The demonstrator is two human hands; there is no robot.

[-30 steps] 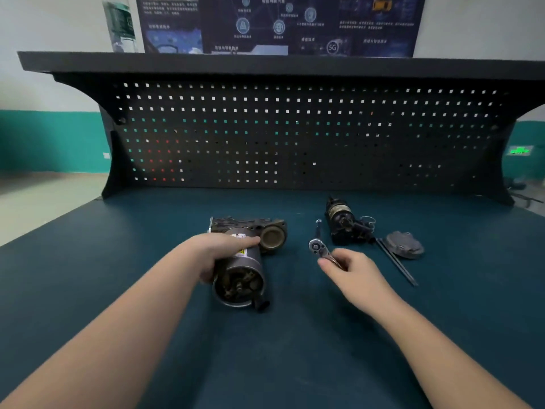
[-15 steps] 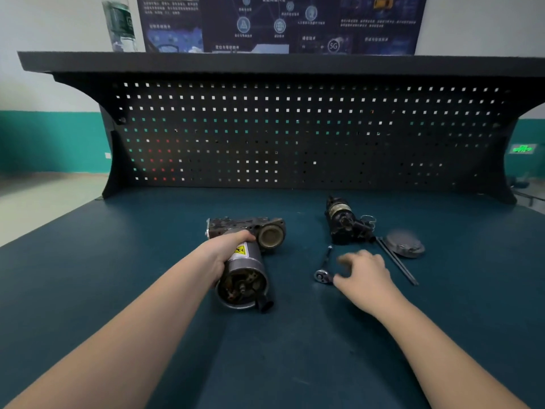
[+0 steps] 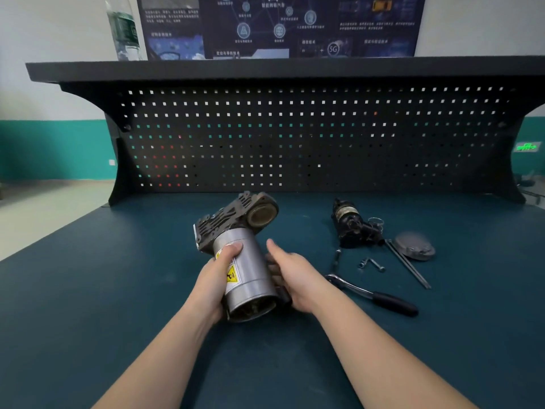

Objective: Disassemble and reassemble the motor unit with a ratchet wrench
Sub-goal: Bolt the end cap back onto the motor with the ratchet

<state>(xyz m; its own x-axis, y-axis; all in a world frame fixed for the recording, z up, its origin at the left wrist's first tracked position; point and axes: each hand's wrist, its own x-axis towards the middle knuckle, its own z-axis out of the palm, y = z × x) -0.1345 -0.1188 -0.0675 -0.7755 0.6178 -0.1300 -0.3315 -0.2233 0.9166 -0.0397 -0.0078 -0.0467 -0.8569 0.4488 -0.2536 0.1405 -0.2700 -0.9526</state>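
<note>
The motor unit (image 3: 249, 270), a silver cylinder with a yellow warning label and a dark finned gear head, is lifted off the bench and tilted away from me. My left hand (image 3: 216, 280) grips the cylinder's left side. My right hand (image 3: 292, 276) holds its right side from below, thumb stretched upward. The ratchet wrench (image 3: 372, 295) with a black handle lies on the bench just right of my right hand. A dark armature part (image 3: 352, 227), a grey end cap (image 3: 415, 245), two long rods (image 3: 408, 264) and loose bolts (image 3: 371, 263) lie further right.
The dark blue bench top (image 3: 118, 290) is backed by a black pegboard (image 3: 295, 137) under a shelf. A plastic bottle (image 3: 124, 28) stands on the shelf at the left. A small wire ring (image 3: 376, 222) sits beside the armature.
My right hand let go of the ratchet wrench, which now lies on the bench, and moved to the motor unit. Both hands have lifted and tilted the motor unit.
</note>
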